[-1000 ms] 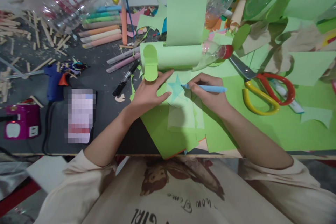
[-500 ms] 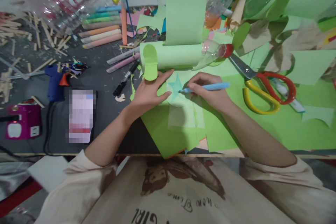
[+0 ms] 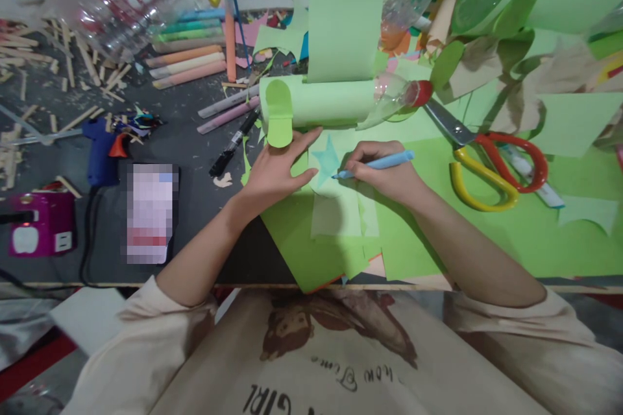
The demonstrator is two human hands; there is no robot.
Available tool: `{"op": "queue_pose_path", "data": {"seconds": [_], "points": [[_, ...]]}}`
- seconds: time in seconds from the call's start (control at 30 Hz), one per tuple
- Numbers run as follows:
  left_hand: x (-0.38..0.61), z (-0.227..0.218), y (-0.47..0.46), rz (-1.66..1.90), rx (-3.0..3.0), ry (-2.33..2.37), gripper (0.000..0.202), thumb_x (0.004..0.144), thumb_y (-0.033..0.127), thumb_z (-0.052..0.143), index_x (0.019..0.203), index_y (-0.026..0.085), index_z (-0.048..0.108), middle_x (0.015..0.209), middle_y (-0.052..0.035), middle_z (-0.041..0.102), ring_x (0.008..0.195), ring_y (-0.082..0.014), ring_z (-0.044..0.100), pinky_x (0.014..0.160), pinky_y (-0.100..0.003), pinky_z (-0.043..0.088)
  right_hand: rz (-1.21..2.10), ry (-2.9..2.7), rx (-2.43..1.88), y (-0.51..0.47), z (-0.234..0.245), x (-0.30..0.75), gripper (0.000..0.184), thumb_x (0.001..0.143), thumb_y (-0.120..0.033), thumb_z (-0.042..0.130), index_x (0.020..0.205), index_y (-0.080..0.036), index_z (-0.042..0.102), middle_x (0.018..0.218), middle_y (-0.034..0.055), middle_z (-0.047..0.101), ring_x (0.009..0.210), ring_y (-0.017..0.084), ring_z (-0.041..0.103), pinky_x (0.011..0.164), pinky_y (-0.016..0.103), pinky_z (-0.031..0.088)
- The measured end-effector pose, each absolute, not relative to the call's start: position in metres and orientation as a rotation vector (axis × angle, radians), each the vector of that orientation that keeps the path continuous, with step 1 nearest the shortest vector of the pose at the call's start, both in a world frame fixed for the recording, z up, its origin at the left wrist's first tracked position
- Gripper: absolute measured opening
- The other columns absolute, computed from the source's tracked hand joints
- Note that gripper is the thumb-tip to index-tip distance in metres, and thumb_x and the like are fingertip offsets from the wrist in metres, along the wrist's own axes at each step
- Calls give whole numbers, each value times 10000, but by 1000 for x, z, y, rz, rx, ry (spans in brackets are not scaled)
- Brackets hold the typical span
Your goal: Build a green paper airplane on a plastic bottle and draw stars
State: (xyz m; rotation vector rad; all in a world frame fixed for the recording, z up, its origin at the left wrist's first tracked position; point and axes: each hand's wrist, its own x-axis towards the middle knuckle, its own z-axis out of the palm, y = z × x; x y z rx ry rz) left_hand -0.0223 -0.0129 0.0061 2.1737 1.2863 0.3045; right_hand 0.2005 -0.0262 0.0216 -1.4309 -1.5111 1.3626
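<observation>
A blue felt-tip pen (image 3: 389, 161) is pinched in my right hand (image 3: 382, 172), its tip at the lower right of a blue star (image 3: 327, 159). The star is coloured on a pale green piece of paper (image 3: 318, 191) with a rounded lower edge. My left hand (image 3: 277, 172) lies flat with fingers spread, thumb and fingertips at the paper's left side. Just beyond my hands, a plastic bottle wrapped in light green paper (image 3: 331, 102) lies on its side, red cap to the right. A bright green paper strip (image 3: 279, 113) sits on its left end, near my left fingers.
Scissors (image 3: 487, 162) with red and yellow handles lie right of my right hand, on green paper sheets (image 3: 423, 240). At left are a phone (image 3: 150, 214), a blue glue gun (image 3: 100, 152) and a purple box (image 3: 41, 224). Several markers (image 3: 189, 55) and plastic bottles (image 3: 131, 0) lie farther back.
The pen tip has moved slightly down and right, from the star's inside to its lower right edge, and the pen is tilted more. My left hand has stayed in place.
</observation>
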Motion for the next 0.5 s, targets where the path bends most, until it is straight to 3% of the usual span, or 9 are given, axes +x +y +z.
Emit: {"op": "queue_pose_path", "data": {"seconds": [0.33,0.5], "points": [[-23,7,-13,317,2189,1272,664,958,607,457,1526,264,422,1386,-102,575,1256,-306,576,1034,-347,478,1372,-1531,-1461,-26,22,201,128,639,-177,593,518,-205,558,519,-23,573,522,115,461,511,267,344],[-23,5,-13,306,2196,1277,648,967,573,462,1526,249,421,1377,-110,575,1258,-317,578,1019,-359,486,1375,-1491,-1465,-24,24,201,130,652,-241,602,531,-207,569,525,-24,572,523,118,482,513,266,357]]}}
